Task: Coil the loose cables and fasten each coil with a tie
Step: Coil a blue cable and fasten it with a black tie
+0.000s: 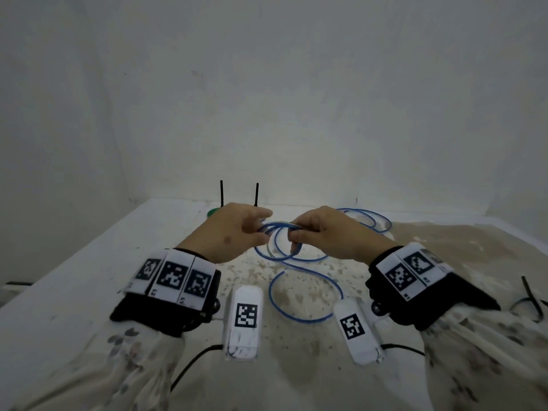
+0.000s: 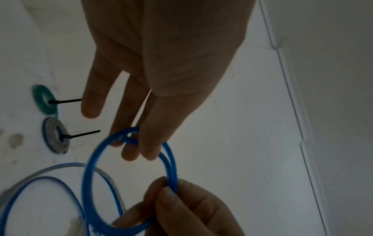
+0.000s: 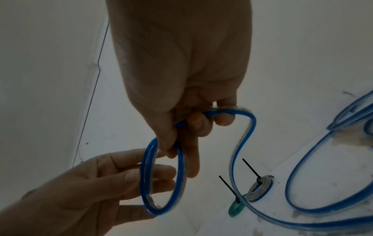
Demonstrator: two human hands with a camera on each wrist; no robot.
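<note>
A blue cable with a clear stripe is wound into a small coil (image 1: 277, 241) held above the table between both hands. My right hand (image 1: 295, 235) pinches the coil (image 3: 161, 175) with thumb and forefinger, and its other fingers curl round the strand leading away. My left hand (image 1: 262, 226) has straight fingers (image 2: 129, 150) that touch the coil's far side (image 2: 129, 132) without closing on it. The rest of the cable (image 1: 305, 292) snakes loose over the table towards me and lies in loops at the back right (image 1: 367, 221).
Two small tied coils, one green (image 2: 44, 99) and one grey-blue (image 2: 55, 137), lie at the back with black tie tails (image 1: 256, 194) standing up. Loose black ties (image 1: 530, 298) lie at the right. Two white marker boxes (image 1: 244, 321) (image 1: 357, 330) sit near me. The wall stands close behind.
</note>
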